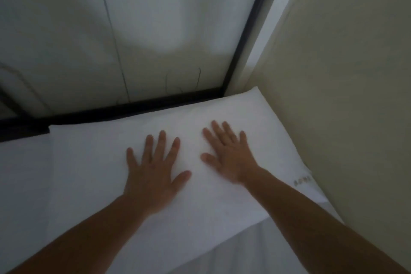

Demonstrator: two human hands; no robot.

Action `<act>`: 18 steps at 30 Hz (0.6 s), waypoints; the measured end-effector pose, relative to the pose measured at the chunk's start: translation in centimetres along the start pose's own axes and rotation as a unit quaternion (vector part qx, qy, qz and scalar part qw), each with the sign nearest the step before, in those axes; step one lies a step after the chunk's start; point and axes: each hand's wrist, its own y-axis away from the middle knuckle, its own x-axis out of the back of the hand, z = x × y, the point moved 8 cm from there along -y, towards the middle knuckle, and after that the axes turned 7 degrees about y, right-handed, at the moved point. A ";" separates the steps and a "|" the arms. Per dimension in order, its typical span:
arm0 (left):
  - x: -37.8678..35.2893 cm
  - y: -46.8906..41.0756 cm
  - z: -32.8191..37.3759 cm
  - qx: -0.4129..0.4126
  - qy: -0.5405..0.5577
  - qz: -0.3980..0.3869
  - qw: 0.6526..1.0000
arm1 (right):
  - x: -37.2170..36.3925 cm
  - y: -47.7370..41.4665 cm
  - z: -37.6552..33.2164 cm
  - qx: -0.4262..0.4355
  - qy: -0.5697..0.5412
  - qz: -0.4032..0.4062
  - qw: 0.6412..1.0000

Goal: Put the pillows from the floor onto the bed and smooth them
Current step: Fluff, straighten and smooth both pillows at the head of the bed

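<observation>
A white pillow (93, 162) lies flat at the head of the bed, in the corner by the wall. My left hand (153, 169) rests palm down on its middle with the fingers spread. My right hand (229, 153) lies flat beside it, a little farther right and forward, fingers also apart. Neither hand holds anything. A small printed label (302, 180) shows near the pillow's right edge. The white bed sheet (255, 249) appears below the pillow's near edge. No other pillow is in view.
A black bed frame rail (133, 108) runs along the head of the bed, with a black post (251, 26) rising at the corner. A pale panel wall (155, 18) stands behind it. A beige wall (344, 73) closes the right side.
</observation>
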 end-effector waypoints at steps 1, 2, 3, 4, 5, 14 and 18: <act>-0.6 -0.3 0.6 -0.015 -0.013 0.008 1.000 | -0.6 -0.1 -2.3 0.049 0.018 0.012 0.999; -1.6 -0.4 0.5 -0.010 -0.025 -0.002 1.000 | -1.6 0.0 -3.7 0.081 0.041 0.011 0.996; -2.8 -0.4 0.0 0.010 -0.034 -0.020 0.999 | -2.5 0.2 -3.3 0.084 0.067 0.000 0.994; -3.7 -0.3 -1.0 0.037 -0.038 -0.034 0.998 | -3.0 0.2 -1.4 0.055 0.087 -0.010 0.995; -4.3 -0.2 -2.3 0.065 -0.041 -0.042 0.996 | -3.3 0.2 1.7 0.000 0.099 -0.021 0.995; 1.7 2.3 -8.9 0.169 -0.051 0.053 0.983 | 1.8 4.2 8.6 -0.194 0.038 0.011 0.980; 0.4 0.9 -4.2 0.039 -0.066 0.029 0.997 | 1.0 0.8 -3.3 0.012 0.003 0.014 1.000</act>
